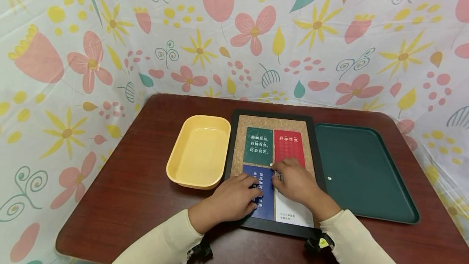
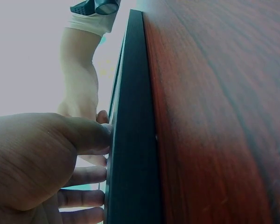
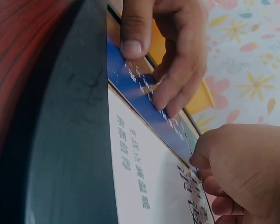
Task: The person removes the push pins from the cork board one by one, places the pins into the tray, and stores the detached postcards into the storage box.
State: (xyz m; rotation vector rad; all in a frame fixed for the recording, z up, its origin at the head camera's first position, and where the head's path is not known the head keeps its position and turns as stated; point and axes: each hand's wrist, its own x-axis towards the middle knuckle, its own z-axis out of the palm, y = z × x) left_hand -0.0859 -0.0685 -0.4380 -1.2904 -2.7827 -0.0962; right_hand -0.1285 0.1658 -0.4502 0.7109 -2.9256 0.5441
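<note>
Four cards lie on a cork board (image 1: 239,146) with a black frame (image 1: 271,226): a green card (image 1: 258,156), a red card (image 1: 289,146), a blue card (image 1: 267,211) and a white card (image 1: 289,208). My left hand (image 1: 232,199) rests its fingertips on the blue card, fingers spread and slightly bent. The fingertips of my right hand (image 1: 298,182) touch the area where the blue and white cards meet, beside a small silver pushpin (image 1: 271,164). That hand covers the white card's upper part. Whether it pinches something small is hidden.
A yellow tray (image 1: 172,168) stands left of the board. To the right, a dark green tray (image 1: 362,166) lies beside the frame, with one small pushpin (image 1: 329,178) near its left edge. A flowered curtain (image 1: 227,31) hangs behind the brown table (image 1: 121,199).
</note>
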